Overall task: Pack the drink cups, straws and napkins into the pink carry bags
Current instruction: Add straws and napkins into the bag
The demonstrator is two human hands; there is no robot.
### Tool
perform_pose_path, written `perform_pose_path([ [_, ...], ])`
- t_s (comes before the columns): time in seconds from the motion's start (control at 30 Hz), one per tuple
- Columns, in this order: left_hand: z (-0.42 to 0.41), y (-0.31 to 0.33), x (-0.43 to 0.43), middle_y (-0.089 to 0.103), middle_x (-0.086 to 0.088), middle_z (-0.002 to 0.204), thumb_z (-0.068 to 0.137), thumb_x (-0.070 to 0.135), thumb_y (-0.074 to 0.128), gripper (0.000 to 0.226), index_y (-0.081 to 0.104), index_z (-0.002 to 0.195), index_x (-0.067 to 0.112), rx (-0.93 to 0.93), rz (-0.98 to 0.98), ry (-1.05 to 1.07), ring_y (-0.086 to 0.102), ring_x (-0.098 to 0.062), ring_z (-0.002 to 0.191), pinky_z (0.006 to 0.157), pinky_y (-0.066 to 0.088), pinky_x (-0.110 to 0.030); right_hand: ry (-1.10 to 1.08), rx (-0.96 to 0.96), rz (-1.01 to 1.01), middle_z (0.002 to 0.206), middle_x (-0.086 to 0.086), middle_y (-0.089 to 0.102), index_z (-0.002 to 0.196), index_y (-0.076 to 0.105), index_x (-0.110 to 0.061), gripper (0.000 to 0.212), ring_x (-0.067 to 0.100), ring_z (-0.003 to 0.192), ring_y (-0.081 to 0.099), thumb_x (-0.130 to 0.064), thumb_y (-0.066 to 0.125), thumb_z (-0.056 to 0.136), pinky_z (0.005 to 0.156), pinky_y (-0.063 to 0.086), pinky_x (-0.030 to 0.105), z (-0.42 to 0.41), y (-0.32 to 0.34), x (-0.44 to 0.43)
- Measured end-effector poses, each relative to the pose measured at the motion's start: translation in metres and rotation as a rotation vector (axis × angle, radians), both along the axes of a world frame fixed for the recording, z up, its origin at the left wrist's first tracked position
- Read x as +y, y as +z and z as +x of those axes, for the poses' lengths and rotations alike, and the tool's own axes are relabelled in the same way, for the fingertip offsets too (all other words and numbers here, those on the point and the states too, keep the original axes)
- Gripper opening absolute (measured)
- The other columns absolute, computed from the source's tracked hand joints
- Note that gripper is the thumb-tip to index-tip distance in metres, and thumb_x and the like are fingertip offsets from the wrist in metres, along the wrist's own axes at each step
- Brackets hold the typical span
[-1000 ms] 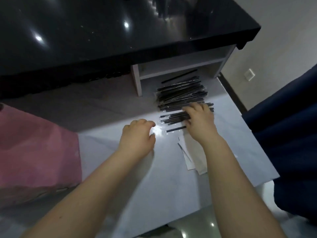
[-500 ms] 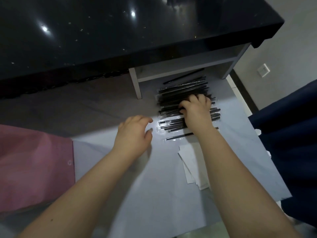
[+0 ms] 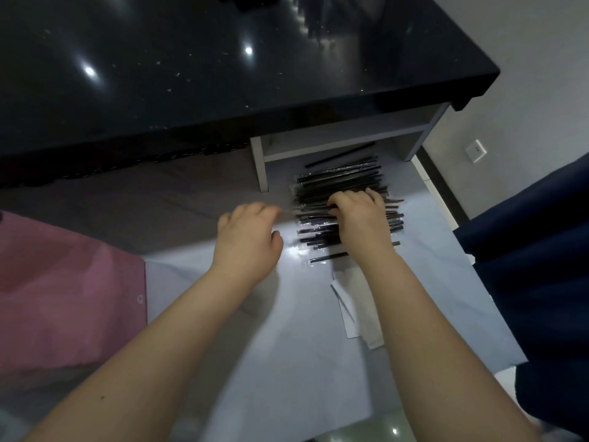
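Straws (image 3: 342,183): heaped on the white sheet (image 3: 287,362), within easy reach.
Right hand (image 3: 363,218): fingers curled into the heap, likely to draw a few out.
Left hand (image 3: 248,240): loose, empty, beside the heap.
Pink bag (image 3: 63,282): far left, waiting.

No writing, label, brand or number can be read anywhere in this view. The clear wrappers (image 3: 306,247) on the black straws (image 3: 344,186) may carry fine print, but glare and blur make it impossible to tell. The pink carry bag (image 3: 63,282) shows plain fabric, the white napkins (image 3: 353,311) show plain paper, and the wall socket plate (image 3: 475,150) is too small to show any marking.
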State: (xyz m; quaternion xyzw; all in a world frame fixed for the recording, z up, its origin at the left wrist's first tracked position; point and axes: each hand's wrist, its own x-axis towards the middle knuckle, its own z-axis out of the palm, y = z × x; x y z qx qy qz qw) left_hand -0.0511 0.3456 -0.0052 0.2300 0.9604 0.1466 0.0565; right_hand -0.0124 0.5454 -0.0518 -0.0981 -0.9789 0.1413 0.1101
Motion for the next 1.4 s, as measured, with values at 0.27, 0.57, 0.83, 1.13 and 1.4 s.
perform_pose_path([
  [0.27,0.011,0.081,-0.041,0.054,-0.002,0.132,0.090,0.028,0.056,0.045,0.050,0.134,0.022,0.124,0.004,0.070,0.045,-0.029,0.122,0.096,0.035,-0.041,0.035,0.037,-0.203,0.085,-0.006,0.051,0.108,0.045,-0.019,0.012,0.022,0.076,0.050,-0.011,0.042,0.100,0.061,0.030,0.035,0.018,0.086,-0.054],
  [0.57,0.034,0.154,-0.170,0.058,0.003,0.127,0.087,0.036,0.059,0.046,0.054,0.133,0.029,0.236,0.114,0.075,0.048,-0.026,0.120,0.097,0.041,-0.043,0.215,0.101,-0.309,0.077,-0.011,0.055,0.098,0.035,-0.037,0.015,0.010,0.068,0.052,-0.043,0.049,0.098,0.057,0.042,0.035,0.028,0.168,-0.188],
  [0.83,0.025,0.152,-0.327,0.065,0.013,0.116,0.083,0.022,0.073,0.037,0.067,0.119,0.030,0.192,0.348,0.110,0.055,-0.010,0.112,0.096,0.047,-0.033,0.409,0.222,-0.522,0.075,-0.016,0.057,0.095,0.044,-0.038,0.009,0.005,0.066,0.051,-0.036,0.052,0.098,0.060,0.044,0.020,0.018,0.217,-0.305],
  [1.13,-0.006,0.129,-0.423,0.059,0.018,0.128,0.068,0.047,0.084,0.067,0.058,0.129,0.038,0.142,0.233,-0.002,0.047,-0.008,0.125,0.103,0.039,-0.031,0.711,0.251,-0.849,0.072,-0.010,0.050,0.093,0.051,-0.026,0.006,0.019,0.066,0.049,-0.029,0.049,0.098,0.064,0.049,0.044,-0.004,0.233,-0.428],
  [1.4,-0.023,0.115,-0.431,0.006,0.016,0.161,0.050,0.078,0.071,0.130,0.007,0.154,0.034,-0.007,0.083,-0.144,-0.017,-0.007,0.147,0.117,-0.015,-0.036,0.531,-0.168,-0.299,0.086,-0.019,0.057,0.100,0.055,-0.034,0.017,0.011,0.082,0.056,-0.021,0.043,0.102,0.072,0.044,0.025,-0.027,0.180,-0.436],
])
